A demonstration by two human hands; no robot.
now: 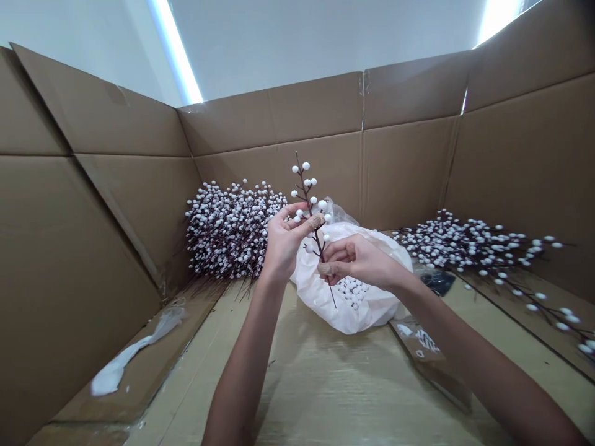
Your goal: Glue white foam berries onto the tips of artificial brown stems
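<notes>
Brown, knobbly stem (pixel 317 236) with round white berries: upright, slightly tilted, above the tabletop. My left hand (pixel 284 240) pinches it mid-length; my right hand (pixel 360 260) is closed at its lower part, exact grip unclear. Beige wraps cover both my thumbs. Behind and below: crumpled white plastic bag (pixel 362 322) containing loose white beads (pixel 354 291). 2 berry-stem piles flank it, left (pixel 227 235) and right. Smooth tan tabletop (pixel 302 371); creased cardboard walls (pixel 316 111) enclose 3 sides.
</notes>
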